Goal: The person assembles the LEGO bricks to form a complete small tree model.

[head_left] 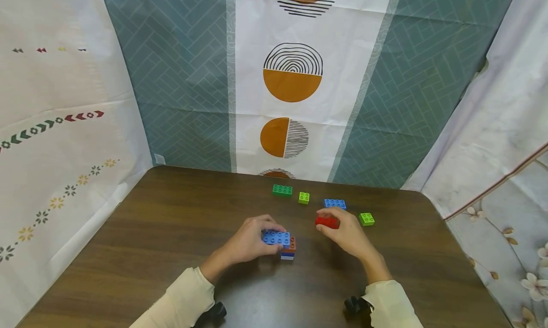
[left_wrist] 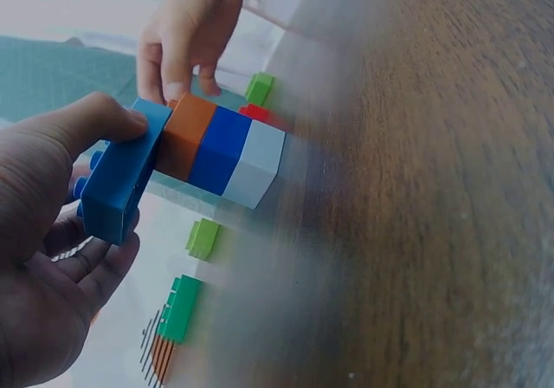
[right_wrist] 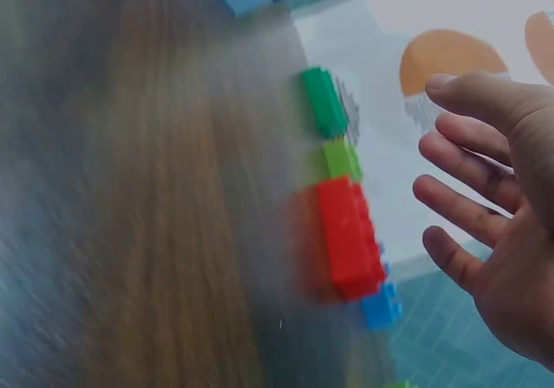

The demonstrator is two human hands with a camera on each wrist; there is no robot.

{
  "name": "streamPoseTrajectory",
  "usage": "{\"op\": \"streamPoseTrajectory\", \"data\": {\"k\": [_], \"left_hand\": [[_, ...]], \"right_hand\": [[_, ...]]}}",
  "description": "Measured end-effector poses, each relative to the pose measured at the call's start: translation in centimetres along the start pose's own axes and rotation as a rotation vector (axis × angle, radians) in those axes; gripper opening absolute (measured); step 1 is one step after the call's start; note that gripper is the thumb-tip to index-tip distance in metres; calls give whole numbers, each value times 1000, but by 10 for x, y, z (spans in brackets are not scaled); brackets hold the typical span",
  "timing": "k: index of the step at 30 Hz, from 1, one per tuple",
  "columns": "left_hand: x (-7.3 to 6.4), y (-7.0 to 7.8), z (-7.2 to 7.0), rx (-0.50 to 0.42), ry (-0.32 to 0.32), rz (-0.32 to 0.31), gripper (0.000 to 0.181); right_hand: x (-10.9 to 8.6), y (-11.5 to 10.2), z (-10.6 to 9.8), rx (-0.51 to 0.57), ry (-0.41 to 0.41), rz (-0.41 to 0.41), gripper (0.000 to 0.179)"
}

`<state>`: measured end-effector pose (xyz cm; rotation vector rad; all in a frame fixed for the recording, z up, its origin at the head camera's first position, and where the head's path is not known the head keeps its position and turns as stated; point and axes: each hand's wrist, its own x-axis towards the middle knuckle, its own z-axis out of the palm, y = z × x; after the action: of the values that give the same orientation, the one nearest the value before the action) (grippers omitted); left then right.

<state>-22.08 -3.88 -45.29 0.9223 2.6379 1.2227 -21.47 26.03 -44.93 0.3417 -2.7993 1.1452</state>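
L hand (head_left: pixel 250 240) has its grip closed w/ thumb on one side and fingers on the other, pinching the light blue brick (head_left: pixel 275 238), a long one w/ two rows of studs. This brick is at the top of a small stack, reaching out to the L of it. Cannot tell if it is pressed fully down. The stack stands upright on the bench (head_left: pixel 171 233); from top to bottom it has the orange-brown brick (left_wrist: pixel 189 137), the dark blue brick (left_wrist: pixel 223 154) and the white brick (left_wrist: pixel 257 164).

R hand (head_left: pixel 348 230) is over the bench, near the red brick (head_left: pixel 327 222). Its grip is spread: in the R wrist view the fingers are well separated and the thumb stands apart from them. In that same view, the red brick lies on the bench, apart from the fingers.

Toward the far edge of the bench, from L to R, are: the long green brick (head_left: pixel 282 190), a small lime brick (head_left: pixel 304 197), a second blue brick (head_left: pixel 335 203) just behind the red one, and another lime brick (head_left: pixel 366 219), R of the R hand. Behind the bench hangs a patterned cloth (head_left: pixel 184 81).
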Motion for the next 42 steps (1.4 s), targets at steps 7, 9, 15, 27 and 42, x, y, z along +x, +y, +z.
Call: {"op": "streamPoseTrajectory", "data": {"k": [7, 9, 15, 27, 42], "left_hand": [[0, 0, 0, -4, -4, 11, 33], [0, 0, 0, -4, -9, 14, 33], [0, 0, 0, -5, -13, 5, 33], [0, 0, -1, -2, -9, 22, 32], [-1, 1, -1, 0, -12, 1, 33]], "right_hand": [[13, 23, -4, -24, 3, 51, 38], [15, 27, -4, -35, -4, 62, 38], [20, 33, -6, -45, -27, 89, 38], [26, 43, -2, -66, -72, 158, 38], [25, 41, 5, -88, -79, 138, 37]]}}
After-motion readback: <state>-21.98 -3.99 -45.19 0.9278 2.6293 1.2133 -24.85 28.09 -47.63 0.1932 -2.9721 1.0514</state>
